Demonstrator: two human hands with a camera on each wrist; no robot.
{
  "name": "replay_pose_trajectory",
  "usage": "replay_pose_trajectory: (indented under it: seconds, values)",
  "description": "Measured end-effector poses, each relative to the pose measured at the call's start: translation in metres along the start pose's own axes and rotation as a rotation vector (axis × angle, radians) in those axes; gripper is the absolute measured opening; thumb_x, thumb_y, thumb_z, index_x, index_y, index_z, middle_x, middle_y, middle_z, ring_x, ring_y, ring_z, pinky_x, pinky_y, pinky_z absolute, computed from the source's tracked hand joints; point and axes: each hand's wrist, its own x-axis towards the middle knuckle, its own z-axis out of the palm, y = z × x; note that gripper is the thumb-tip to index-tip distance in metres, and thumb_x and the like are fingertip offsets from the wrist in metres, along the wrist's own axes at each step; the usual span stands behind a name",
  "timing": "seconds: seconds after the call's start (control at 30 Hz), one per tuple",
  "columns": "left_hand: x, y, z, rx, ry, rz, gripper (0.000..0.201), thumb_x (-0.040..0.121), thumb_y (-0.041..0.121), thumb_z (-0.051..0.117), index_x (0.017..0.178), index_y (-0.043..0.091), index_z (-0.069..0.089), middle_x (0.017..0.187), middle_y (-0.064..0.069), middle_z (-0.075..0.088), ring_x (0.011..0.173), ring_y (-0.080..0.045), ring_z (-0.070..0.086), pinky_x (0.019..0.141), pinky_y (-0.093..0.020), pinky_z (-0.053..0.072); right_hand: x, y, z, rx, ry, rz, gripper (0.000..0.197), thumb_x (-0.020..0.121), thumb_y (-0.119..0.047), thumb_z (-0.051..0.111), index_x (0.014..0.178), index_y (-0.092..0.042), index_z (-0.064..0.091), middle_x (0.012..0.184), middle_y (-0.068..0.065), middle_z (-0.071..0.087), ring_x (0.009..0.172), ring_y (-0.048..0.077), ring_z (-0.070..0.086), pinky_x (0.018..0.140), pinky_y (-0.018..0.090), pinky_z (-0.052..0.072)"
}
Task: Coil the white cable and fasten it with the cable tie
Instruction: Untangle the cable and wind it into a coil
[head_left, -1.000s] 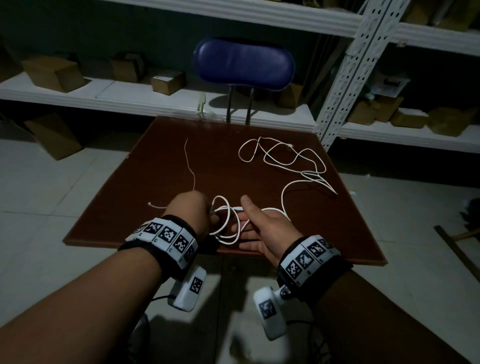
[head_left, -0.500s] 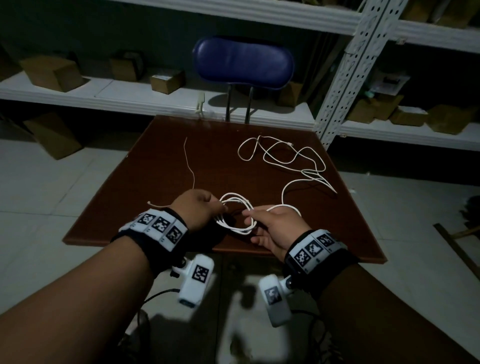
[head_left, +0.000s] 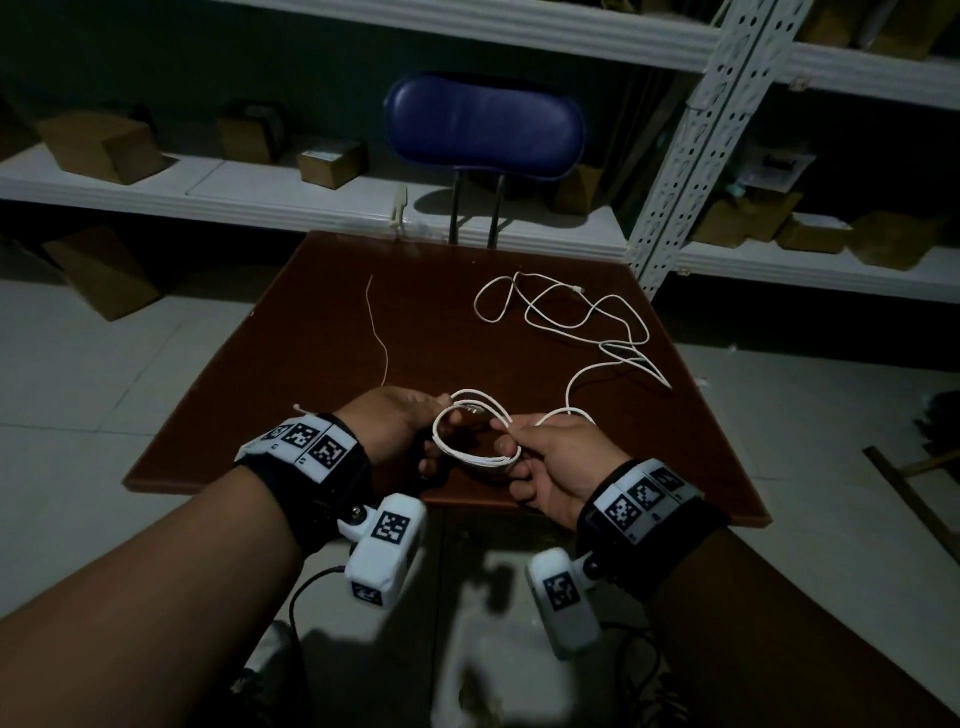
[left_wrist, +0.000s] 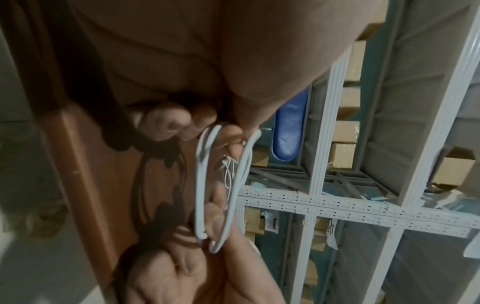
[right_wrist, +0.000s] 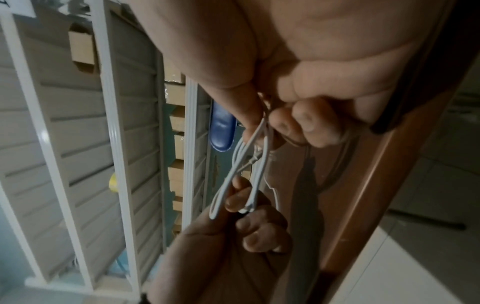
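Since a second ago both hands have lifted slightly and drawn the loops into a tidier oval, and the right hand, then lying flat beneath the strands, has curled round them. The brown table (head_left: 322, 332) carries the loose remainder of the white cable (head_left: 587, 322), which trails away forward and to the right of the coil (head_left: 475, 434), so the right hand (head_left: 558, 462) is nearer the slack to feed in next. The coil's long axis runs from hand to hand above the table's near edge. The left hand (head_left: 397, 423) pinches its left end in a narrow grip; the right pinches the other end. The thin cable tie (head_left: 378, 332) lies ahead of the left hand.
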Motion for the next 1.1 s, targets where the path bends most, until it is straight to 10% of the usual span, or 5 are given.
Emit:
replay_pose_trajectory:
  seconds: [0.2, 0.4, 0.83, 1.1]
  values:
    - [-0.007, 0.007, 0.006, 0.164, 0.050, -0.037, 0.055, 0.099, 0.042, 0.053, 0.055, 0.011, 0.065, 0.055, -0.010, 0.048, 0.048, -0.023, 0.042, 0.052, -0.032, 0.037, 0.004, 0.006, 0.001, -0.078, 0.081, -0.111, 0.016, 0.101, -0.004, 0.048, 0.097, -0.002, 0.063, 0.059, 0.006, 0.052, 0.043, 0.011, 0.038, 0.040, 0.019, 0.027]
    - [-0.005, 0.006, 0.000, 0.346, 0.097, 0.071, 0.033, 0.098, 0.024, 0.058, 0.100, -0.008, 0.067, 0.081, -0.020, 0.059, 0.065, -0.026, 0.054, 0.060, -0.032, 0.044, 0.004, 0.004, -0.001, -0.112, 0.066, -0.156, 0.016, 0.101, -0.004, 0.049, 0.093, -0.006, 0.063, 0.059, 0.007, 0.057, 0.042, 0.010, 0.045, 0.041, 0.021, 0.033]
    - [-0.006, 0.007, -0.001, 0.549, 0.183, 0.115, 0.034, 0.098, 0.027, 0.060, 0.072, 0.010, 0.074, 0.069, -0.012, 0.064, 0.068, -0.028, 0.054, 0.070, -0.038, 0.042, 0.001, -0.011, -0.012, -0.151, 0.079, 0.003, 0.024, 0.100, -0.031, 0.054, 0.106, -0.008, 0.057, 0.067, 0.012, 0.070, 0.046, 0.019, 0.058, 0.040, 0.019, 0.034]
    - [-0.005, 0.010, -0.006, 0.690, 0.321, 0.186, 0.031, 0.097, 0.028, 0.062, 0.080, 0.006, 0.076, 0.071, -0.006, 0.072, 0.067, -0.019, 0.063, 0.071, -0.031, 0.049, 0.005, -0.016, -0.037, 0.228, 0.271, 0.055, 0.031, 0.089, -0.048, 0.067, 0.082, -0.022, 0.051, 0.050, -0.008, 0.036, 0.037, 0.008, 0.028, 0.036, 0.017, 0.021]
